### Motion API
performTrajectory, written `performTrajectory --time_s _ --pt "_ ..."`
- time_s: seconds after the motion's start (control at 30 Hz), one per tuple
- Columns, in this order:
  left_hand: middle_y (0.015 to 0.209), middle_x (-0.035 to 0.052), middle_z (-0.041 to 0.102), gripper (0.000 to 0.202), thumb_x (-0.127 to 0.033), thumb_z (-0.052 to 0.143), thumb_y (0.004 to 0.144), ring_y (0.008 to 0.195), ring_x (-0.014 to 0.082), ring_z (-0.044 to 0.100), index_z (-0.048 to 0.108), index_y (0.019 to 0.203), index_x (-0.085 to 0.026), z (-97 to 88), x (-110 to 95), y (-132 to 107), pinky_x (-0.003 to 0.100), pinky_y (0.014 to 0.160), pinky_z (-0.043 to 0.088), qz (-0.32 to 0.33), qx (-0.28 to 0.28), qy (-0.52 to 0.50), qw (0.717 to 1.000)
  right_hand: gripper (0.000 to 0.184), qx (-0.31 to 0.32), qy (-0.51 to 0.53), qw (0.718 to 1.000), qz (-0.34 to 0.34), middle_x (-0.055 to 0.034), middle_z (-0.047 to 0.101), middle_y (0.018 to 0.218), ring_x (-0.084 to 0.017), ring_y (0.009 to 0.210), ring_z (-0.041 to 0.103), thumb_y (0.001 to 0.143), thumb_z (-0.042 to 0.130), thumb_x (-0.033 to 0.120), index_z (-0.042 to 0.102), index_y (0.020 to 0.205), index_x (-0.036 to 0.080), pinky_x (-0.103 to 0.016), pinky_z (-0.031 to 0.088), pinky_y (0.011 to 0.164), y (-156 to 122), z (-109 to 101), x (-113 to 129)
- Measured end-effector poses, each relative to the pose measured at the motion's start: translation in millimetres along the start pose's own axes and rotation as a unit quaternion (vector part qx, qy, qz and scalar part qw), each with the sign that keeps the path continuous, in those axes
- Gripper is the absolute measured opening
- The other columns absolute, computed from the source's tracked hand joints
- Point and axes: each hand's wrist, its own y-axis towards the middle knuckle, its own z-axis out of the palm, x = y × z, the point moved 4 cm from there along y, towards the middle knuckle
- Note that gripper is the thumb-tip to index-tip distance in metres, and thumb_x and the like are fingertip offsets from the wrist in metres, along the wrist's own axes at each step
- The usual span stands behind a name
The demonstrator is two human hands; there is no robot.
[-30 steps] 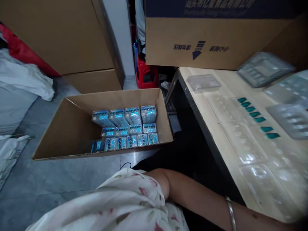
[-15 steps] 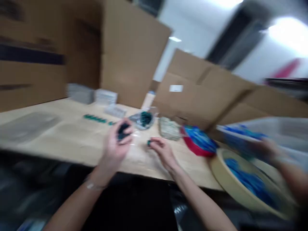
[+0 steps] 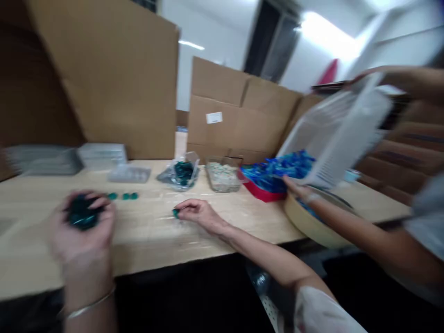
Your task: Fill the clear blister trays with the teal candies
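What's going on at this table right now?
The person's left hand cups a clump of dark green pieces, and the right hand pinches a single green piece on the wooden table. A short row of green pieces lies between them and a clear bag. To the right, a co-worker's hand steadies a white crate, held tilted above a round tub, with blue items heaped at its lower edge.

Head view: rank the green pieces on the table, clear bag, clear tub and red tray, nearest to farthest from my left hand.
1. Green pieces, just right of the left hand.
2. Clear bag, further right.
3. Clear tub, next right.
4. Red tray, farthest right.
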Motion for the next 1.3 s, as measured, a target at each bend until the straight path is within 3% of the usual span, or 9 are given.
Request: performTrajectory --time_s 0.07,0.27,0.5,0.67,1.0,1.3 --pt "0.058 -0.001 0.057 0.028 -0.021 0.03 0.091 0.059 0.0083 0.055 0.05 0.073 -0.016 -2.0 -4.9 3.8 0.016 0.049 0.046 0.071 -0.024 -0.022 0.997 0.033 0.003 -0.031 0.999 -0.012 -0.0014 0.069 0.079 -0.012 0.071 0.064 0.058 0.078 0.033 0.069 0.086 0.017 -0.032 0.05 0.08 8.0 3.3 3.6" --pt "0.064 0.0029 0.06 0.022 -0.012 0.04 0.085 0.066 0.0106 0.059 0.055 0.069 -0.013 -18.2 -5.0 29.5 0.026 0.067 0.05 0.079 -0.03 -0.065 0.994 0.036 0.019 -0.12 0.99 -0.067 -0.003 0.069 0.081 -0.014 0.073 0.063 0.062 0.076 0.033 0.068 0.094 0.017 -0.03 0.051 0.075 55.5 4.9 7.7" --pt "0.061 0.001 0.059 0.024 -0.013 0.04 0.085 0.064 0.01 0.059 0.055 0.065 -0.014 -41.7 -53.2 40.0 0.03 0.073 0.052 0.165 -0.032 -0.086 0.982 0.033 0.017 -0.187 0.975 -0.116 -0.0034 0.07 0.079 -0.015 0.069 0.062 0.061 0.075 0.032 0.07 0.09 0.017 -0.03 0.049 0.07 121.5 12.2 13.9" --pt "0.059 -0.0006 0.058 0.024 -0.013 0.041 0.084 0.062 0.0086 0.059 0.055 0.065 -0.016 -48.4 -77.1 41.0 0.026 0.072 0.052 0.209 -0.046 -0.07 0.974 0.016 0.106 -0.316 0.927 -0.173 -0.0049 0.07 0.075 -0.017 0.068 0.062 0.064 0.072 0.03 0.073 0.075 0.018 -0.03 0.047 0.067 162.8 31.5 -2.9" --pt "0.066 0.0016 0.061 0.017 -0.013 0.044 0.082 0.069 0.0119 0.061 0.057 0.072 -0.014 -43.6 -54.9 42.4 0.033 0.076 0.051 0.112 -0.048 -0.089 0.989 0.014 0.153 -0.457 0.843 -0.238 -0.007 0.071 0.079 -0.017 0.07 0.063 0.073 0.065 0.018 0.074 0.084 0.015 -0.025 0.045 0.066 203.1 56.3 -47.2" --pt "0.067 0.0022 0.061 0.016 -0.012 0.044 0.082 0.071 0.0127 0.06 0.057 0.073 -0.013 -38.7 -46.4 40.6 0.032 0.075 0.05 0.103 -0.047 -0.093 0.989 0.013 0.178 -0.537 0.78 -0.267 -0.0073 0.071 0.084 -0.019 0.078 0.065 0.077 0.062 0.017 0.074 0.081 0.016 -0.025 0.047 0.073 198.9 69.5 -48.0"
